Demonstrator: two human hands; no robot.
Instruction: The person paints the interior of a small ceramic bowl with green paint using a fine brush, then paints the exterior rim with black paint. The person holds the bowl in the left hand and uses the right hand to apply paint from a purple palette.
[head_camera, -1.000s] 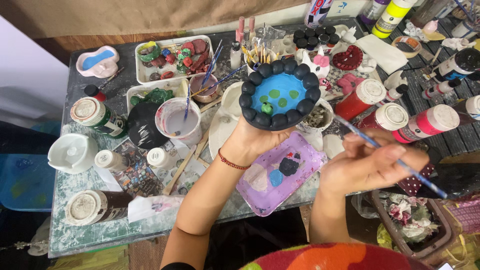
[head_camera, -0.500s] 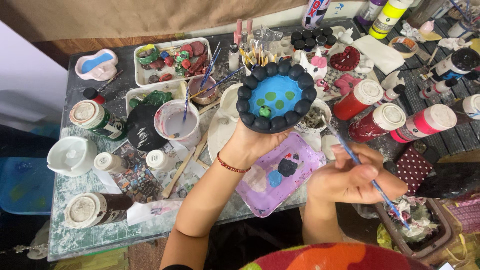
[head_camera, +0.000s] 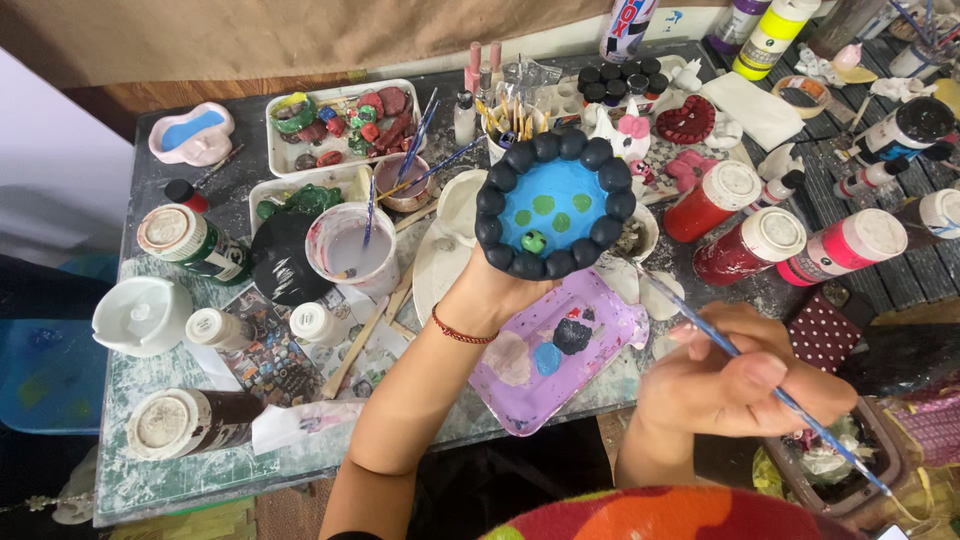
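Holding the round clay dish from beneath, the left hand stays clamped on its underside, above the purple palette. To its right, the right hand pinches 1 thin paintbrush, bristles toward the dish. Steadying that wrist likely yields cleaner strokes.
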